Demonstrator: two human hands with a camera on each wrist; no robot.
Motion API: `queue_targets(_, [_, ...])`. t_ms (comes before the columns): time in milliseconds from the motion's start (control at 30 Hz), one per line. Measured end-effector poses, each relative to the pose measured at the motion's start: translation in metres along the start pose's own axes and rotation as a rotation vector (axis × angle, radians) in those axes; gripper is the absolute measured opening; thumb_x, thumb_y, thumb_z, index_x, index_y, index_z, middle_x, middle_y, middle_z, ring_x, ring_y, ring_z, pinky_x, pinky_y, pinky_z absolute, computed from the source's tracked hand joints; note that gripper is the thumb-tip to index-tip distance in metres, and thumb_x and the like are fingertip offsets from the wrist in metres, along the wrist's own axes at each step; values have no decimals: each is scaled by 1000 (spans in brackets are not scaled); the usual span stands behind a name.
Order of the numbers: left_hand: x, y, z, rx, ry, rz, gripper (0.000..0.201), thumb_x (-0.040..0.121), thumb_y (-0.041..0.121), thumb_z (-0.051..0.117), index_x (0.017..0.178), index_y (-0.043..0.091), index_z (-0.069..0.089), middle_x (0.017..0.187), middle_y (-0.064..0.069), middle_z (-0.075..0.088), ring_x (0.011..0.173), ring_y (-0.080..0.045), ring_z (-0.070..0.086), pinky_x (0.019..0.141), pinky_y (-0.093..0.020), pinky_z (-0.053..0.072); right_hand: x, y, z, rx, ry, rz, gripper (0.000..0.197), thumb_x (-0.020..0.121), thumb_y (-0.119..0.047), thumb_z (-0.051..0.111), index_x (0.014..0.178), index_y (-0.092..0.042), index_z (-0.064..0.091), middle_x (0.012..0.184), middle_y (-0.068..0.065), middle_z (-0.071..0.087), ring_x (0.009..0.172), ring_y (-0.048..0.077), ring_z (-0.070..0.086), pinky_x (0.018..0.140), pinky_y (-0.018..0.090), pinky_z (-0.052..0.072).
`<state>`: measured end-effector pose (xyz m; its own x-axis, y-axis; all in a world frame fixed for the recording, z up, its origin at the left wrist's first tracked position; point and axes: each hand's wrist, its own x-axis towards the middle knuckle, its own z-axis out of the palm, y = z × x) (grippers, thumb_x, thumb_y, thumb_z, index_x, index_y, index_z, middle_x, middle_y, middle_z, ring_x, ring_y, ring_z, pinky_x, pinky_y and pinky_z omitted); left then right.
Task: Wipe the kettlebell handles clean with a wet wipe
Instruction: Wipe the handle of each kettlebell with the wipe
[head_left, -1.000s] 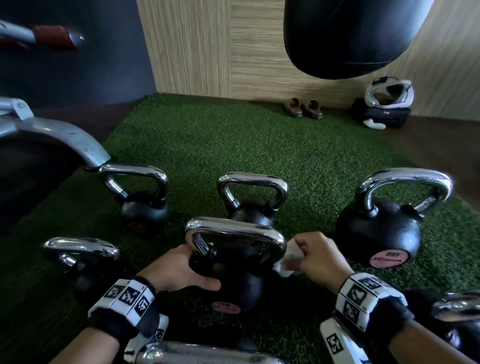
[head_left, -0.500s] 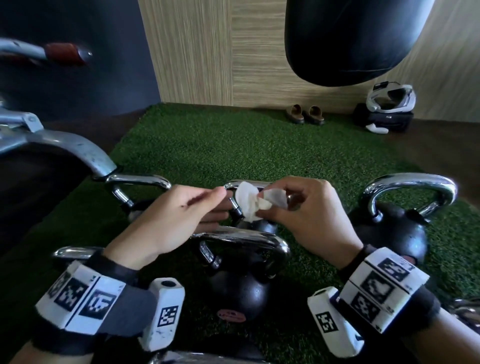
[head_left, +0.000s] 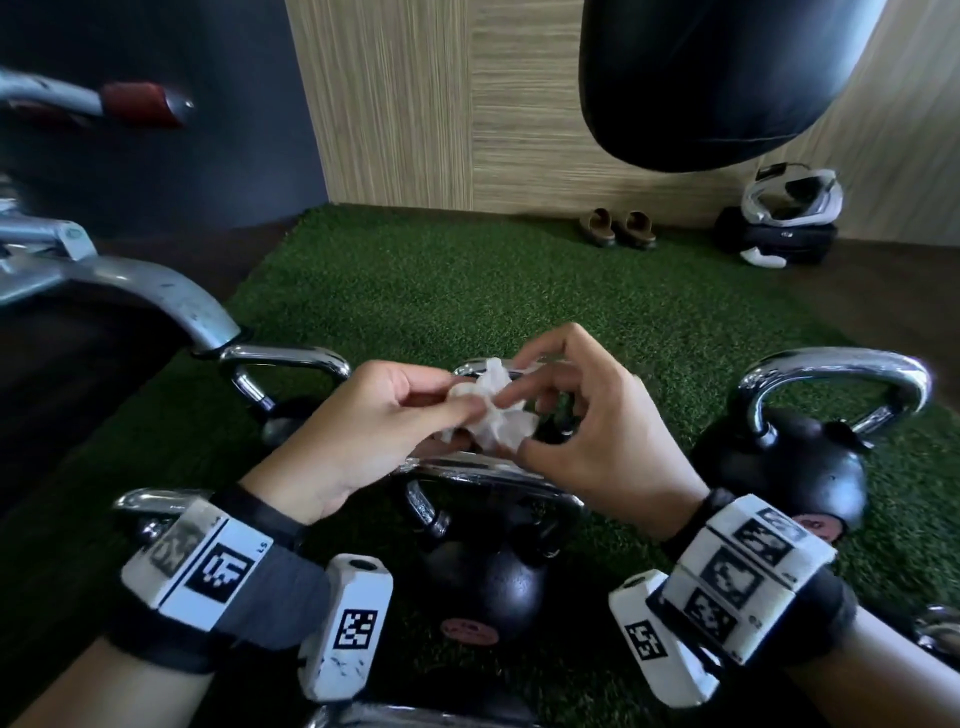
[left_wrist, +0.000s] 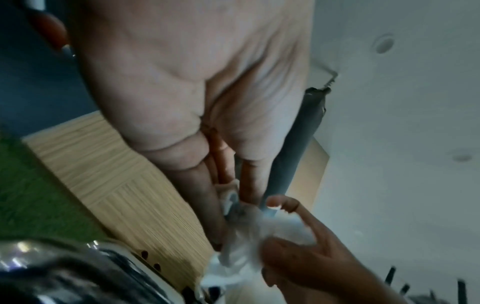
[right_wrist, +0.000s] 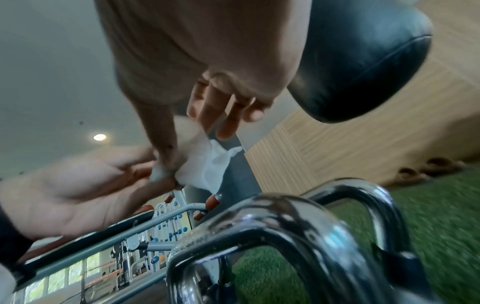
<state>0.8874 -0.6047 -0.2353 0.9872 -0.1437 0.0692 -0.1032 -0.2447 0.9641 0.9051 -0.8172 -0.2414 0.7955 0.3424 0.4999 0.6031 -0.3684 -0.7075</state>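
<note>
A crumpled white wet wipe (head_left: 496, 410) hangs in the air between both hands, above the chrome handle (head_left: 483, 470) of the nearest black kettlebell (head_left: 483, 587). My left hand (head_left: 374, 421) pinches the wipe's left side with thumb and fingertips. My right hand (head_left: 576, 415) pinches its right side, the other fingers spread. The wipe (right_wrist: 207, 164) shows in the right wrist view just over the chrome handle (right_wrist: 298, 218), and in the left wrist view the wipe (left_wrist: 262, 240) sits between the fingers of both hands. Neither hand touches a kettlebell.
Several more chrome-handled kettlebells stand on the green turf (head_left: 441, 291): one at right (head_left: 795, 457), one at left (head_left: 291, 384), one behind the hands. A grey machine arm (head_left: 130, 286) juts in from the left. A black punching bag (head_left: 717, 78) hangs overhead. Sandals (head_left: 618, 228) lie by the wall.
Both hands lifted off the near kettlebell, met above its handle and now work the wipe between their fingers. The wipe looks more bunched than half a second ago.
</note>
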Motion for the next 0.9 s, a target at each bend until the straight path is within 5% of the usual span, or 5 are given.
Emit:
queue_targets(200, [-13,-23,2,555,195,377,29,90,31,77,119,35,76,101,19,79,84,4,73,78,-28,59,-24,73,4,1,300,520,37,70,13,50,80,-22,61,85,-4,73,80,22,64,64,29,43])
queue_targets(333, [-13,-39,14,632,80,415,30,97,31,70,127,29,73,118,23,73,104,12,68,86,-29,61,-64,118,27,-8,-22,723,35,65,0,60,83,-27,72,77,-6,75,80,20,69,68,30,53])
queue_targets(433, [-14,-45,20,698,66,465,24,100,31,67,121,23,77,118,20,75,106,9,69,86,-29,61,-84,126,42,46,-329,711,52,53,-32,84,104,-31,72,95,-6,79,95,15,74,91,41,59])
queue_targets(600, [-16,-53,7,732,134,496,26,98,31,65,119,20,77,120,27,70,109,6,68,109,-24,49,-97,116,56,-28,-108,667,34,67,-48,91,92,-37,71,95,-15,74,90,-4,66,77,16,49])
queue_targets(900, [-25,-84,0,587,379,496,31,89,20,74,118,12,75,113,23,72,104,14,67,98,-11,51,-104,117,64,25,-38,637,31,71,-46,89,94,-36,71,95,-14,73,89,-11,63,70,6,46])
